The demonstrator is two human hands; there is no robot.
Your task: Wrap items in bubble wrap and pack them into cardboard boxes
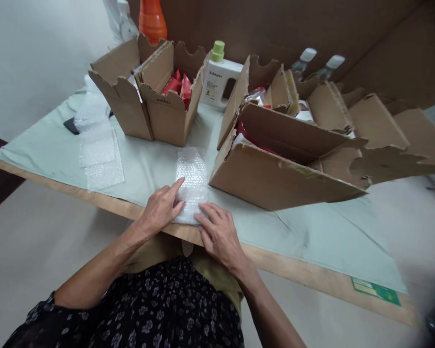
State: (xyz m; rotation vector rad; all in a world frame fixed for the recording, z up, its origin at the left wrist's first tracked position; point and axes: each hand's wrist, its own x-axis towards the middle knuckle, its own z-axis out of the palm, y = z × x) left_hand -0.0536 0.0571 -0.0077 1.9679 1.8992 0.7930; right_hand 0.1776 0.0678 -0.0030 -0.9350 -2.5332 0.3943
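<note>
A folded piece of clear bubble wrap point(192, 170) lies flat near the front edge of the table, its long side running away from me. At its left side is my left hand point(160, 207), index finger stretched over the wrap and thumb apart. My right hand point(220, 233) rests at the lower right corner, fingertips on the wrap and fingers spread. Neither hand grips anything that I can see. Whether something lies inside the wrap cannot be made out. More bubble wrap sheets point(100, 154) lie in a loose pile to the left.
Cut cardboard boxes point(166, 113) with red packets stand behind the wrap. A larger group of cardboard boxes point(275, 169) fills the right side. Between them stands a white jug point(215, 82) with a green cap. An orange bottle point(152, 21) and clear bottles point(326, 67) are at the back.
</note>
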